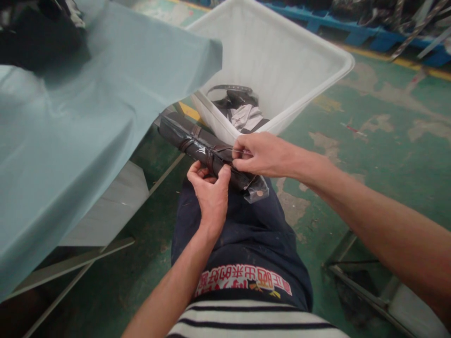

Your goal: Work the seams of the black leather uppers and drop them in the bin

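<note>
A long dark brown bundle [186, 136], partly covered in shiny clear plastic, lies across my thighs. Brown straps [210, 159] run around it, and its near right end sticks out as crumpled clear plastic [259, 190]. My left hand [211, 188] grips the lower edge of the bundle, thumb on top and fingers curled below. Just above and to the right, my right hand [260, 152] is closed in a pinch on a thin strand [228, 150] at the bundle's upper side. The strand's ends are hidden by fingers.
A large white bin [289, 51] stands ahead, holding black and grey items [243, 105]. A table with a pale blue-green cover [105, 94] fills the left, a dark object [42, 37] on it. Metal frame legs [355, 277] stand at lower right. Blue pallets [352, 30] line the back.
</note>
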Tool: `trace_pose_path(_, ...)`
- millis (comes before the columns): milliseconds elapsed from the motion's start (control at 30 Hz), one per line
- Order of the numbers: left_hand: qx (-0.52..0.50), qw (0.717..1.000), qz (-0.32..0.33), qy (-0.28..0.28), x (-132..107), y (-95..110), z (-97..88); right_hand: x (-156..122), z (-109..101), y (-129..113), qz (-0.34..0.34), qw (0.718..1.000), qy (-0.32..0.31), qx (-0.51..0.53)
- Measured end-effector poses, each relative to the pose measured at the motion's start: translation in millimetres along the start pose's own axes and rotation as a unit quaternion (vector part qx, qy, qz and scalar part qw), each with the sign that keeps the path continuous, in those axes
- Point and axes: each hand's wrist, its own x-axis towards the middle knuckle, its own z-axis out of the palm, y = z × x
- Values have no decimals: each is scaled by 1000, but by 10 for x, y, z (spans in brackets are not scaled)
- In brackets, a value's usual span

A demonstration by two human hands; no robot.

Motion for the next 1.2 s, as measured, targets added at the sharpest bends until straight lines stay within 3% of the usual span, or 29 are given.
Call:
trace_pose_path(100,-45,997,-65,-18,5,103,58,51,-4,-51,35,999,-22,-10)
trace_pose_path(200,-31,995,-85,-38,40,197,97,95,-29,-152,66,996,-31,-43)
trace_pose_path(300,22,998,-44,-27,72,195,99,64,-21,-278,94,989,-17,-110)
trace_pose_path(567,80,993,84,6,170,-115,6,-210,163,-412,95,968,84,-218)
trace_pose_path(700,129,983,130,28,211,-126,23,-245,245,-371,117,966,106,-203)
trace_pose_path(900,225,942,240,67,285,-94,12,-260,351,-317,155,966,148,-146)
trace_pose_path(1033,225,941,243,73,307,-103,23,-270,348,-328,160,966,148,-140)
trace_pose_path(1200,128,975,174,49,280,-126,90,-272,331,-339,160,969,147,-116)
